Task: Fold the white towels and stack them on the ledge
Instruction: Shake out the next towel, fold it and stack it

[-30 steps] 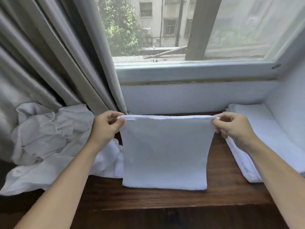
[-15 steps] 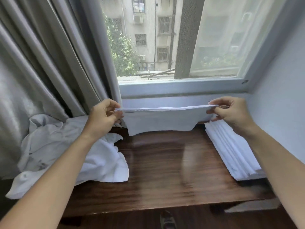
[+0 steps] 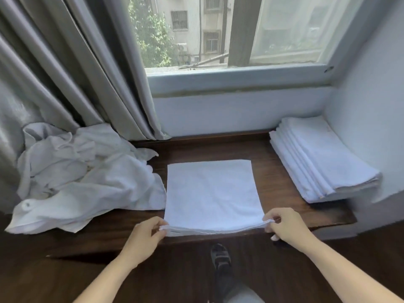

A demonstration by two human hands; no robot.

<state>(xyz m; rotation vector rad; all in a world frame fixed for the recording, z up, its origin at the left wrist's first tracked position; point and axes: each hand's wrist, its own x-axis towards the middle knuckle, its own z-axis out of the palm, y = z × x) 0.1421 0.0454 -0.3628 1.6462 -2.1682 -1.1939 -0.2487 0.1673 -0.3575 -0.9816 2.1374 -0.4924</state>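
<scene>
Both hands pinching the near corners of the folded towel (image 3: 211, 193): left hand (image 3: 145, 238) at 7 o'clock, right hand (image 3: 284, 226) at 5. Folded stack (image 3: 323, 158) sits at 3 o'clock on the ledge (image 3: 273, 171), crumpled pile (image 3: 83, 173) at 9.

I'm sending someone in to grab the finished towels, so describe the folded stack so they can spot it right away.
Face the window and look down at the dark wooden ledge beneath it. The folded stack sits at the ledge's right end, against the white side wall. Unlike the crumpled heap by the curtain and the single towel lying in the middle, it is a neat pile of several layers.
</scene>
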